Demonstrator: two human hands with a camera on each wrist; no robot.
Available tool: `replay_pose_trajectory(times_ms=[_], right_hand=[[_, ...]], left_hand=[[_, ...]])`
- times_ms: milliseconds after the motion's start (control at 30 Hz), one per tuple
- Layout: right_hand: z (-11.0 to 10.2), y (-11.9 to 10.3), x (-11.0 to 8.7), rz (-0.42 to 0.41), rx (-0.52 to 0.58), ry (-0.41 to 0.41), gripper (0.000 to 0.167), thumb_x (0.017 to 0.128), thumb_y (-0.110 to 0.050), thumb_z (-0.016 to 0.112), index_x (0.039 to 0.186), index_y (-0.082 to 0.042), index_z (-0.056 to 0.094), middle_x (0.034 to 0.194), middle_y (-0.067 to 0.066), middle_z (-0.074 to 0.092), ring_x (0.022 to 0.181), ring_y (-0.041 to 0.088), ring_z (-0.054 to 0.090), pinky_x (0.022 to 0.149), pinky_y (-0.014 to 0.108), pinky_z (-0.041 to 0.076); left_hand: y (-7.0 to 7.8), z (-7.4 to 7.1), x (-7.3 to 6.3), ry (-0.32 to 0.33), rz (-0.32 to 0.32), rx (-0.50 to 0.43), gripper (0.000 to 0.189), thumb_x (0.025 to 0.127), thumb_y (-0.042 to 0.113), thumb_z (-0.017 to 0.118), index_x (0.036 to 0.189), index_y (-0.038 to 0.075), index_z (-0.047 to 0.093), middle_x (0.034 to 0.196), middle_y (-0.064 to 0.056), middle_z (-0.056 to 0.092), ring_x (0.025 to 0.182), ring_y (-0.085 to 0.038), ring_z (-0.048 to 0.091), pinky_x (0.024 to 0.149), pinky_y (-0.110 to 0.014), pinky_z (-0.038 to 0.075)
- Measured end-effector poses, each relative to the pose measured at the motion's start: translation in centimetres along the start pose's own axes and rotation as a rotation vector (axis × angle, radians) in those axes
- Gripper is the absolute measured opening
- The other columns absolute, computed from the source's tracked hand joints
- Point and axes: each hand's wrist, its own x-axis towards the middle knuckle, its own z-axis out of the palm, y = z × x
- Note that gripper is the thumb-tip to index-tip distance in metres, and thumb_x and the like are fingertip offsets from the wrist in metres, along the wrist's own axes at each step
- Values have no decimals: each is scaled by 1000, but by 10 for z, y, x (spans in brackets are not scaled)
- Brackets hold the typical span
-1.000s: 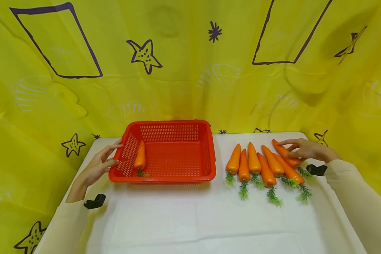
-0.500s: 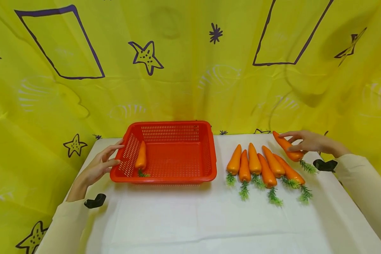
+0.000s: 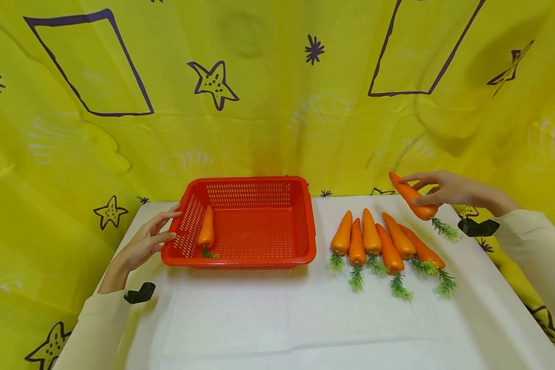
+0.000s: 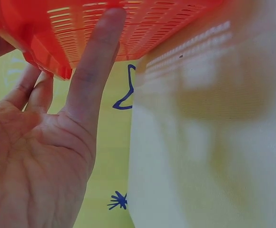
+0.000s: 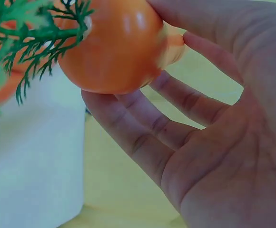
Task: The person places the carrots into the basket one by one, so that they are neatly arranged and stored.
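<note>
My right hand holds an orange carrot between thumb and fingers, raised near the back right of the table. In the right wrist view, its rounded end and green leafy top show close up, fingertips beneath. At the red perforated basket, my left hand touches the left side with extended fingers. The left wrist view shows one long finger lying against the slotted wall. Inside the basket, by its left wall, lies one carrot.
Several carrots lie fanned side by side on the white tabletop, right of the basket, leafy tops towards me. A yellow patterned curtain hangs right behind the table and along both sides.
My right hand has lifted the rightmost carrot off the row and carried it up and back, away from the others. My left hand has stayed at the basket.
</note>
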Motion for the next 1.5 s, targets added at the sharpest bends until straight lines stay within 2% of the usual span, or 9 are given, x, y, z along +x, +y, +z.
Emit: replay_pose_trajectory(times_ms=[267, 433, 733, 867, 1000, 1133, 1267, 1367, 1500], right_hand=[[-3, -35, 8, -39, 9, -28, 70, 99, -26, 71, 159, -11, 38, 141, 21, 54, 98, 24, 68, 82, 38, 53], [-4, -64, 17, -94, 43, -40, 66, 98, -22, 72, 157, -13, 43, 145, 24, 51, 100, 24, 71, 78, 38, 58], [8, -114, 46, -160, 5, -47, 64, 95, -32, 75, 153, -27, 49, 143, 15, 54, 108, 27, 66, 85, 40, 54], [22, -134, 65, -203, 29, -78, 62, 95, -31, 76, 152, -28, 51, 142, 14, 55, 106, 27, 68, 84, 39, 56], [39, -156, 87, -261, 79, -118, 62, 95, -26, 76, 152, -23, 51, 140, 16, 56, 100, 27, 71, 79, 40, 58], [60, -178, 107, -319, 130, -145, 63, 94, -21, 76, 152, -20, 51, 136, 18, 56, 97, 28, 71, 76, 40, 60], [81, -199, 130, -352, 149, -149, 64, 92, -22, 79, 150, -22, 53, 141, 16, 55, 101, 29, 68, 74, 41, 59], [98, -213, 147, -368, 163, -151, 64, 92, -21, 80, 150, -20, 53, 144, 16, 54, 104, 27, 64, 74, 41, 59], [122, -229, 170, -365, 204, -173, 64, 92, -17, 80, 150, -16, 54, 136, 18, 57, 96, 27, 63, 70, 39, 59]], left_hand=[[-2, 1, 1, 4, -13, -7, 53, 105, 6, 52, 155, 8, 37, 174, -3, 3, 153, -48, 7, 90, -35, 56], [-3, 1, 1, 5, -8, -2, 53, 105, 6, 52, 156, 8, 37, 174, -3, 3, 153, -48, 6, 89, -35, 56], [-4, 1, 0, 11, 2, 1, 53, 105, 6, 51, 156, 8, 37, 174, -3, 3, 152, -50, 5, 89, -35, 56], [-4, 1, 0, 13, 1, 7, 53, 105, 7, 51, 156, 8, 37, 174, -3, 4, 152, -49, 5, 89, -35, 56], [-5, 1, 0, 14, 3, 0, 52, 105, 6, 51, 155, 6, 37, 174, -3, 4, 153, -46, 9, 89, -35, 57], [-5, 1, 0, 13, 9, -13, 51, 105, 5, 51, 155, 5, 37, 174, -3, 4, 153, -39, 14, 88, -36, 58], [-4, 1, -1, 19, 13, -23, 51, 104, 5, 52, 154, 4, 38, 174, -4, 4, 152, -31, 20, 86, -36, 59], [-4, 0, 0, 28, 12, -13, 51, 104, 5, 53, 153, 4, 38, 174, -4, 4, 152, -35, 18, 86, -36, 59], [-3, 1, 2, 30, 8, 17, 50, 105, 6, 52, 153, 6, 39, 174, -4, 6, 153, -45, 9, 88, -35, 57]])
